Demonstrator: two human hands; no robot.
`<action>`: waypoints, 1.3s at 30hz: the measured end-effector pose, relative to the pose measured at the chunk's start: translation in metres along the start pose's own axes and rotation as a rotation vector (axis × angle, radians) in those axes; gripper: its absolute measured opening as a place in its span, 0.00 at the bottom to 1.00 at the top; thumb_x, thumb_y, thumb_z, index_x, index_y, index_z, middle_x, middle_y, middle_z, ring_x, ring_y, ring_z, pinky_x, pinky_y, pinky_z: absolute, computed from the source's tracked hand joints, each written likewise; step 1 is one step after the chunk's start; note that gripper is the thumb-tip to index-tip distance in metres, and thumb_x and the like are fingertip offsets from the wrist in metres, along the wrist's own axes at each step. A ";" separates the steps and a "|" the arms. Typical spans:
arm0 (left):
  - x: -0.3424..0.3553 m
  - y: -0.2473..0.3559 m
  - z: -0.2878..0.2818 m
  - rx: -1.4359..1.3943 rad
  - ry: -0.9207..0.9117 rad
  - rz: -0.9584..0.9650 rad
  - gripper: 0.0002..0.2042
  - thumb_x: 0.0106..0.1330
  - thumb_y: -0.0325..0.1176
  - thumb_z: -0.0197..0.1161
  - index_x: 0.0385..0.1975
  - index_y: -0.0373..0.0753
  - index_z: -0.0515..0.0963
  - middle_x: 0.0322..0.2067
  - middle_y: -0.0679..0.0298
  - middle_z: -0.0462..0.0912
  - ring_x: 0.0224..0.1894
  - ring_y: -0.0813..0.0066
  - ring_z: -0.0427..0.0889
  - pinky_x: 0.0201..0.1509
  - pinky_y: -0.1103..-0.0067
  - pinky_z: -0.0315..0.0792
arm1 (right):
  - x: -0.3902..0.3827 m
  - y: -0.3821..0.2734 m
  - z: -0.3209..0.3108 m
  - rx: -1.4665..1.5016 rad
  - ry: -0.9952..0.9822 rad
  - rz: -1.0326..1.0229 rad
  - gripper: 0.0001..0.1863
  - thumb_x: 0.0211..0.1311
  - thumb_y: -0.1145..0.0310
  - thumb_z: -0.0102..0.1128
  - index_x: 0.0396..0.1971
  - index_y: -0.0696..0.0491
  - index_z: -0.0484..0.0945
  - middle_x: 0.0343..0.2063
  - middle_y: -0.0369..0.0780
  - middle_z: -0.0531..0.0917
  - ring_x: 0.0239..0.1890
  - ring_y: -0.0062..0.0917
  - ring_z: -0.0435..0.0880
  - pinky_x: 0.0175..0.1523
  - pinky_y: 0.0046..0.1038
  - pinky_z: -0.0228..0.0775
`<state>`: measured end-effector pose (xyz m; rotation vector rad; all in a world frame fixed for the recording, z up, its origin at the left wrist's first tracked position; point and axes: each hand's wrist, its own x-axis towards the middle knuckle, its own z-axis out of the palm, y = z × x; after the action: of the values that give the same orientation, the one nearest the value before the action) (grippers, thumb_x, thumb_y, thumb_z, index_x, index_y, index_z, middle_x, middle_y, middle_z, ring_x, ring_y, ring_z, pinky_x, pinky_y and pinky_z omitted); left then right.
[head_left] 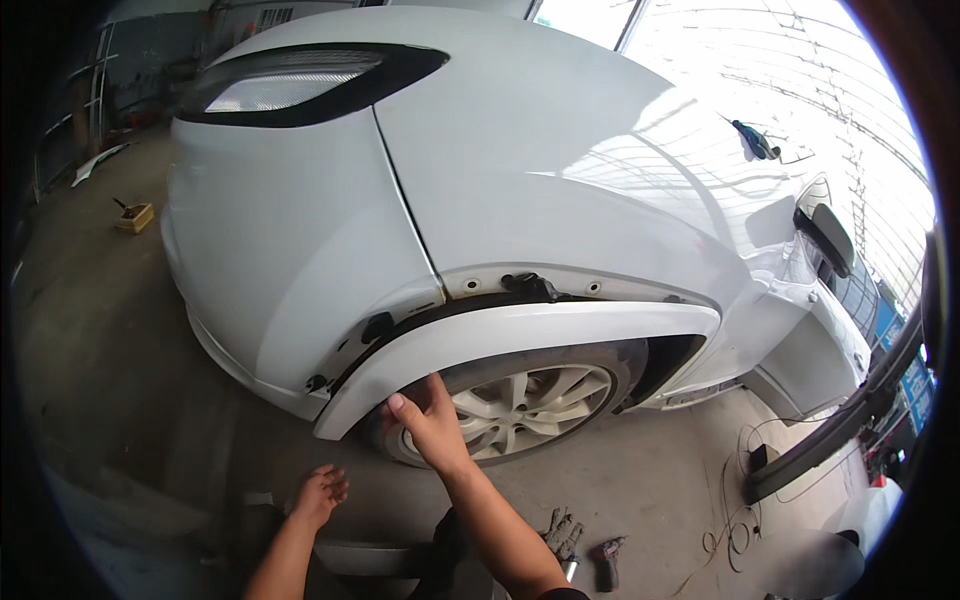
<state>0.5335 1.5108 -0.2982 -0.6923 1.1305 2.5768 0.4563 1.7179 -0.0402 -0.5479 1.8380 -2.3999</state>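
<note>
A white wheel arch trim (500,330) curves over the wheel (515,410) of a white car, partly off the fender (600,215). Between trim and body a gap shows the bare flange, with round holes and a black clip-like piece (535,287). My right hand (428,420) is raised in front of the tyre, its fingertips close to the trim's lower edge. Thumb and fingers are apart; whether they touch the trim I cannot make out. Lower left, off the car, my left hand (322,492) hangs with loosely bent fingers and holds nothing.
Dark-stained work gloves (562,535) and a cordless power tool (607,562) lie on the floor by my right arm. Cables (738,510) trail beside a dark post (840,440) at right. An open car door (815,355) stands beyond. A yellow box (133,217) sits far left.
</note>
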 end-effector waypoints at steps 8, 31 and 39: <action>-0.004 -0.008 -0.004 0.022 -0.032 -0.022 0.17 0.65 0.33 0.49 0.53 0.41 0.66 0.41 0.59 0.78 0.37 0.66 0.79 0.39 0.70 0.74 | 0.003 -0.007 0.009 0.067 0.084 -0.037 0.16 0.64 0.62 0.58 0.41 0.59 0.70 0.22 0.39 0.78 0.22 0.24 0.79 0.29 0.23 0.73; -0.025 0.016 0.037 0.003 -0.120 0.036 0.14 0.65 0.43 0.56 0.43 0.41 0.75 0.35 0.61 0.81 0.35 0.70 0.81 0.36 0.73 0.74 | 0.016 -0.028 -0.002 -0.785 0.090 -0.304 0.17 0.68 0.60 0.53 0.37 0.62 0.73 0.19 0.40 0.80 0.22 0.21 0.81 0.28 0.22 0.71; -0.013 0.021 0.052 0.032 -0.163 0.027 0.12 0.66 0.43 0.57 0.41 0.43 0.74 0.34 0.65 0.82 0.33 0.77 0.81 0.35 0.80 0.73 | 0.016 -0.031 -0.001 -0.644 0.161 -0.268 0.14 0.68 0.64 0.52 0.34 0.63 0.75 0.20 0.41 0.78 0.21 0.22 0.78 0.28 0.25 0.71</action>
<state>0.5198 1.5344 -0.2477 -0.4529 1.1330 2.5767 0.4458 1.7228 -0.0071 -0.6901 2.7832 -1.9893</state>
